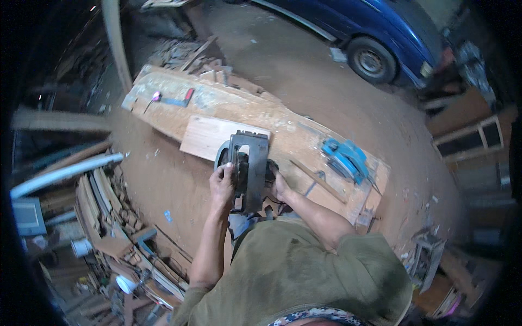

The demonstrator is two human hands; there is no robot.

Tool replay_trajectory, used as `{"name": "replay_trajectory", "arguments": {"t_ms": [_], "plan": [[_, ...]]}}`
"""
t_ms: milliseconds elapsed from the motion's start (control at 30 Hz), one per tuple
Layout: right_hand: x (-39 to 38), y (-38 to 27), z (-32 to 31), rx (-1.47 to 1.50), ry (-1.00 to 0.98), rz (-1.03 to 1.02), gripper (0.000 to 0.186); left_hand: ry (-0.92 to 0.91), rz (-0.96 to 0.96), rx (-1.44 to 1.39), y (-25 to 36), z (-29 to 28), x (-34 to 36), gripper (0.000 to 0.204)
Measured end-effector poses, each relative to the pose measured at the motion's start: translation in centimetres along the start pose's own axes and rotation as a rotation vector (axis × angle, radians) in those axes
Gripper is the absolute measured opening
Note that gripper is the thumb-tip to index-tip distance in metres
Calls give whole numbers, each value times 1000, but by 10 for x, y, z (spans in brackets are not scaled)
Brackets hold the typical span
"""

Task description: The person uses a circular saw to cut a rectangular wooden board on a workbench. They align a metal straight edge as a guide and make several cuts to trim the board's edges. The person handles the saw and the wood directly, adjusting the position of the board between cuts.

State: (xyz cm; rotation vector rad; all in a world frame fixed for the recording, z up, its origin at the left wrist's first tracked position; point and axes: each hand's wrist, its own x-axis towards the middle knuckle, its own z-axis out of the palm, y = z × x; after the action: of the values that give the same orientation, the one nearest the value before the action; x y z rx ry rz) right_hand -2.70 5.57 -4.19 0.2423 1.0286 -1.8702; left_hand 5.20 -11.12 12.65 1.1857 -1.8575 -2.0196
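A dark power saw (251, 174) with a flat grey base plate turned to face sideways or up is held up at the near edge of a long plywood-topped bench (288, 117). My left hand (223, 185) is closed on its left side, and my right hand (278, 185) grips its right side, partly hidden behind it. A pale board (204, 136) lies on the bench beyond the saw. A blue power tool (345, 160) rests at the bench's right end, near a thin wooden strip (318, 180). A square with a red part (179, 100) lies at the far left end.
Piles of timber offcuts (103, 206) crowd the left floor, with a long white piece (65, 174) among them. A blue vehicle (402, 32) stands beyond the bench at upper right. Stacked panels (462, 125) stand along the right side. An upright post (114, 41) rises at the upper left.
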Motion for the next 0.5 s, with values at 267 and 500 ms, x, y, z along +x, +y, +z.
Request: {"name": "replay_trajectory", "arguments": {"t_ms": [267, 500], "plan": [[129, -33, 91, -371, 439, 61, 89, 107, -78, -269, 11, -109, 134, 26], [211, -48, 162, -700, 495, 141, 75, 162, -35, 37, -23, -176, 244, 28]]}}
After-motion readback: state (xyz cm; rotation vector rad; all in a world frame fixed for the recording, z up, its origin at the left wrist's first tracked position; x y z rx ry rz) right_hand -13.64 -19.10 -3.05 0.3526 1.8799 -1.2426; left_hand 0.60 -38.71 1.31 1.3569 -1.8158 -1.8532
